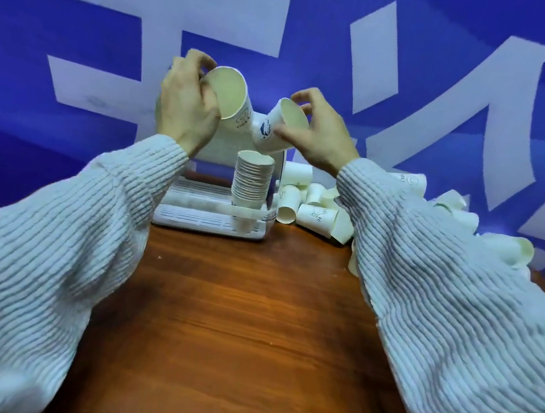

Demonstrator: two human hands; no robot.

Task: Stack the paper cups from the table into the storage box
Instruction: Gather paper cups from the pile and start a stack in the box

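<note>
L hand [187, 110] gripped a cup [234, 96], fingers curled round it; R hand [319, 134] pinched a 2nd cup [278, 126]. Both were tilted above the stack [252, 184] in the box [210, 213] at the surface's far edge. Loose cups [314, 207] lay w/ the far right corner.

Big white characters on blue backdrop [448, 56], cropped, unreadable; cup logos [265, 131] too blurry to read
</note>
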